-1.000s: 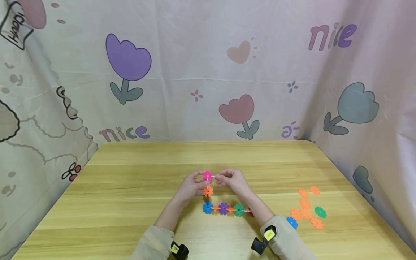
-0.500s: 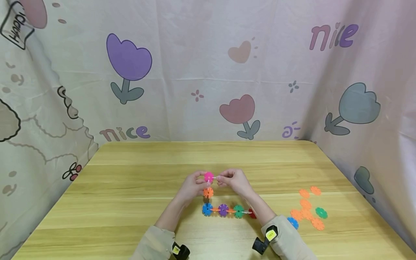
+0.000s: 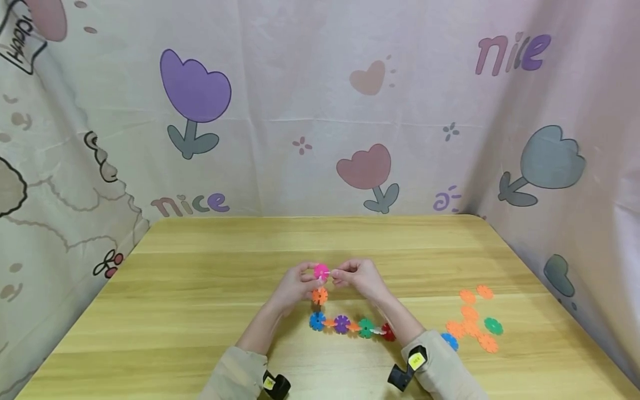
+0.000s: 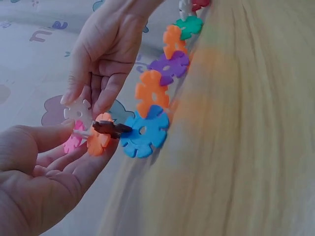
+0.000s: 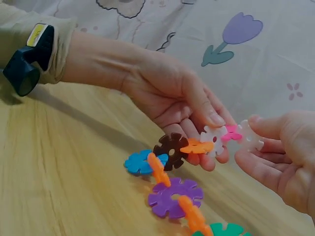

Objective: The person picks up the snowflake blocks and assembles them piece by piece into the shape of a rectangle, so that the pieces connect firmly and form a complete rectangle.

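My left hand (image 3: 292, 289) holds the end of a chain of notched plastic snowflake discs, its thumb at a white disc (image 5: 213, 140) beside the pink disc (image 3: 321, 271). Between the thumb and fingers of my right hand (image 3: 364, 278) is another white disc (image 4: 77, 112), its edge meeting the pink one. From the left hand the chain runs through an orange disc (image 3: 320, 295) and a brown disc (image 5: 171, 151) to a blue disc (image 3: 317, 321). It turns there, passing a purple disc (image 3: 342, 324) and a green disc (image 3: 365, 328) to a red disc (image 3: 388, 331), with orange and white connecting discs between.
Loose orange discs (image 3: 470, 328) lie in a cluster on the right of the wooden table (image 3: 200, 311), with a green disc (image 3: 493, 326) and a blue disc (image 3: 450, 341) beside them. A printed curtain (image 3: 280, 83) hangs behind the table and along its sides.
The chain's lower row has swung slightly, its green and red end coming nearer the person. My right hand has come a little closer to the pink disc; both hands keep their hold.
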Demonstrator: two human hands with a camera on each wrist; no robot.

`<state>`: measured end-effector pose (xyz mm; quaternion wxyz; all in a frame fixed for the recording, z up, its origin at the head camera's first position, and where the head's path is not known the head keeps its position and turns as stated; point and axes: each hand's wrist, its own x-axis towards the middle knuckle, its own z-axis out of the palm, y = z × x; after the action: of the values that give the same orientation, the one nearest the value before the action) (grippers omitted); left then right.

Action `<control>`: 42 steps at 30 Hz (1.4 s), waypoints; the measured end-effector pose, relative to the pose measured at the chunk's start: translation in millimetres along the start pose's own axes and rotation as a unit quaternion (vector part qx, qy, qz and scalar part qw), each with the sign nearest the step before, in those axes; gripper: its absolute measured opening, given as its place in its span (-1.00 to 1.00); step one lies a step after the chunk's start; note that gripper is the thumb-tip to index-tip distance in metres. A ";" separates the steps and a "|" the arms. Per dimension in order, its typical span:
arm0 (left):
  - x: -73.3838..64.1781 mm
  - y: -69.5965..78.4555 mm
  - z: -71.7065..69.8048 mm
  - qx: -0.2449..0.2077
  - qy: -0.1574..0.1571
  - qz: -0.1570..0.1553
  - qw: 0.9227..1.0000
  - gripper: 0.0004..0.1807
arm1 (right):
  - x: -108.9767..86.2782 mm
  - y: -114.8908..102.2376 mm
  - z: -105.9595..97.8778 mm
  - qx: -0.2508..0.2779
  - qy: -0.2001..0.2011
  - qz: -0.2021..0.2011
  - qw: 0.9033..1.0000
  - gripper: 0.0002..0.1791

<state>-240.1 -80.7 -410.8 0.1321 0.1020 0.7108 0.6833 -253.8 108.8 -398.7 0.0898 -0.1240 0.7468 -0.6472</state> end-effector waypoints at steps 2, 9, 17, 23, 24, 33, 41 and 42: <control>-1.1 0.5 -1.4 -0.001 -0.003 -0.002 1.000 -0.62 | -4.0 -7.7 2.3 -0.004 -0.005 -0.002 1.000 -0.79; -0.6 1.0 -3.4 -0.014 -0.024 -0.006 1.000 -0.54 | -10.0 -19.8 3.5 -0.010 -0.024 0.002 1.000 -0.79; -2.1 1.4 -0.8 0.011 -0.035 0.010 0.999 -0.40 | -10.9 -17.7 2.5 -0.025 -0.047 0.013 0.998 -0.73; -2.1 0.6 -0.4 0.011 -0.029 0.010 0.999 -0.43 | -2.7 3.0 -6.2 -0.013 -0.052 -0.002 0.999 -0.67; -2.0 0.2 -0.6 0.009 -0.030 0.012 0.999 -0.44 | -1.5 7.5 -8.9 -0.013 -0.049 -0.003 0.999 -0.66; -0.2 -2.3 -2.6 0.009 -0.029 0.014 0.999 -0.44 | -13.7 17.1 -39.1 -0.034 0.002 -0.006 0.999 -0.58; -0.7 0.4 -2.3 0.014 -0.024 0.003 1.000 -0.43 | -43.7 21.1 -87.4 -0.076 0.088 0.013 0.993 -0.56; -1.8 2.2 -2.1 0.015 -0.024 0.003 1.000 -0.43 | -48.3 21.6 -94.8 -0.081 0.100 0.017 0.992 -0.55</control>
<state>-239.2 -83.2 -408.5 0.1459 0.1226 0.7175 0.6699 -237.2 215.8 -407.5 0.0154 -0.0527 0.8041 -0.5920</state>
